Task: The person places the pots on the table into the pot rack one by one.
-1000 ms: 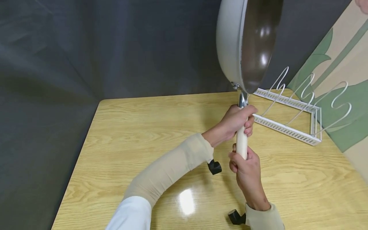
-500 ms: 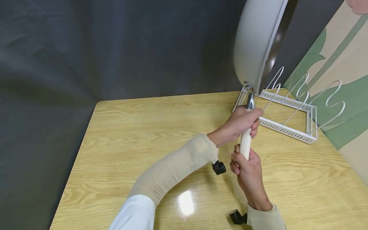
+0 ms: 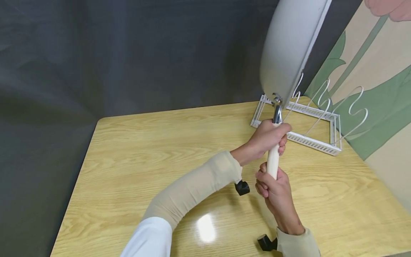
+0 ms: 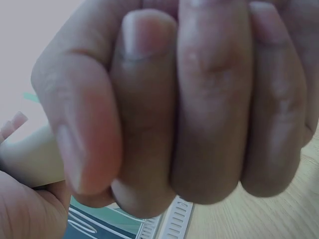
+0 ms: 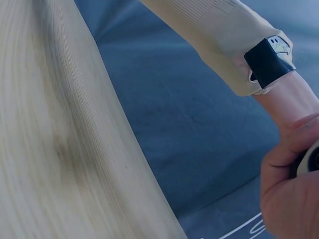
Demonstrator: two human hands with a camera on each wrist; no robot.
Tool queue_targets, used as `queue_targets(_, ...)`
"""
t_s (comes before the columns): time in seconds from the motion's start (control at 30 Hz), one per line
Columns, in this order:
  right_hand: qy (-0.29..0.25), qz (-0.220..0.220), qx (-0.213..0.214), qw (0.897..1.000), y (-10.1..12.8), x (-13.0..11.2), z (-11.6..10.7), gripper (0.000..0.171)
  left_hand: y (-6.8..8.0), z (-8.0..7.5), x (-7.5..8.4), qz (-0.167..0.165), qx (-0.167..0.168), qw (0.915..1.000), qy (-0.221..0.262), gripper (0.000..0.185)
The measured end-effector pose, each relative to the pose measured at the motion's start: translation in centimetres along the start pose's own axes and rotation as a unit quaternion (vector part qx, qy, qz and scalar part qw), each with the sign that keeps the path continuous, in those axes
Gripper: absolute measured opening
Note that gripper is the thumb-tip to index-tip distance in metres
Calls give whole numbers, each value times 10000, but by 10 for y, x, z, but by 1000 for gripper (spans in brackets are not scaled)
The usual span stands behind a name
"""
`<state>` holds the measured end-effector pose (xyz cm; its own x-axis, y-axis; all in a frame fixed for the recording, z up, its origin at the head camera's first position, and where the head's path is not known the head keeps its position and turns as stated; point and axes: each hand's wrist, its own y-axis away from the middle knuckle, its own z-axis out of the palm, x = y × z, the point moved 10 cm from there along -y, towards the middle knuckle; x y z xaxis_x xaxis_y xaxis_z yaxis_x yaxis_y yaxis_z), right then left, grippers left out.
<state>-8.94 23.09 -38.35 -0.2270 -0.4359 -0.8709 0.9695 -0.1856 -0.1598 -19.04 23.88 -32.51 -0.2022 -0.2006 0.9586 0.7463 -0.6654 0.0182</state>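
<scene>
pan [image 3: 289, 50]: held up on edge, white outer side showing, partly hiding rack [image 3: 313, 144]; can't tell if touching
l hand [image 3: 267, 138]: gripping upper pt of handle [image 3: 273, 162], nr metal neck
r hand [image 3: 278, 192]: gripping lower end
rack: white wire, on counter [image 3: 144, 150], back r

Your head view: bright, glare on table [image 3: 135, 167]. Your left wrist view: fingers [image 4: 212, 124] dim, upper left washed out. Right wrist: bluish cast.
</scene>
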Motion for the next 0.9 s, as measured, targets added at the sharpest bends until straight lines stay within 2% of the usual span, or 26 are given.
queue_targets(0.4, -439, -64, -730, 9963, 0, 3, 7, 27, -5, 5, -2, 130, 5, 9994, -333, 20)
queue_targets(0.7, -831, 346, -689, 9936, 1, 8, 1, 31, -10, 8, -7, 191, 71, 9985, -499, 15)
queue_targets(0.9, -1367, 311, -933, 9857, 0, 5, 4, 32, -14, 13, -7, 225, 30, 9979, -611, 8)
